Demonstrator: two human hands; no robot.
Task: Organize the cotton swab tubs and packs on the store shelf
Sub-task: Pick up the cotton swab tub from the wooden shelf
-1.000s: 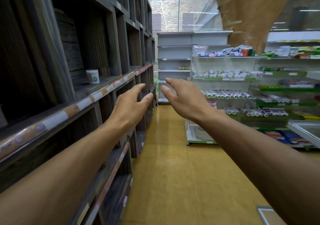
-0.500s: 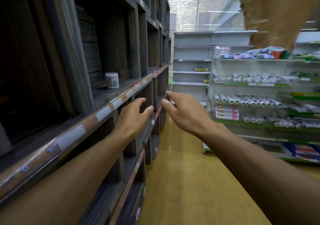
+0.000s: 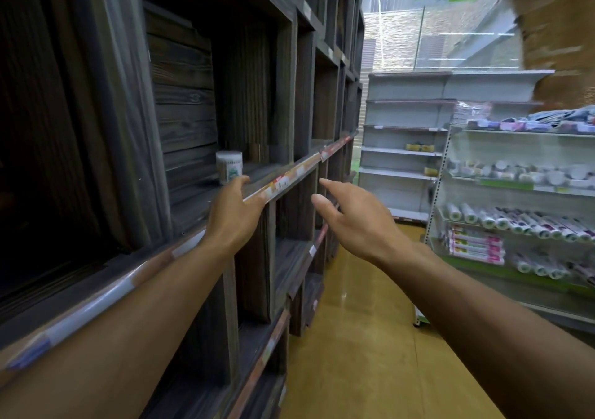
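A single white cotton swab tub (image 3: 229,167) with a green label stands upright in a compartment of the dark wooden shelf (image 3: 291,173) on my left. My left hand (image 3: 234,213) reaches over the shelf's front rail, fingers apart and empty, its fingertips just short of the tub. My right hand (image 3: 349,222) hovers in the aisle to the right of the shelf edge, fingers spread, holding nothing. No packs are visible in the dark compartments.
The dark shelf unit runs along the left with price labels on its rails. White metal shelving (image 3: 512,186) on the right carries tubes, rolls and jars. A yellow floor aisle (image 3: 360,338) lies between them. Bare white shelves (image 3: 402,148) stand at the far end.
I have come closer to the shelf and turned left. My left hand rose over the rail toward the tub. My right hand followed toward the shelf edge.
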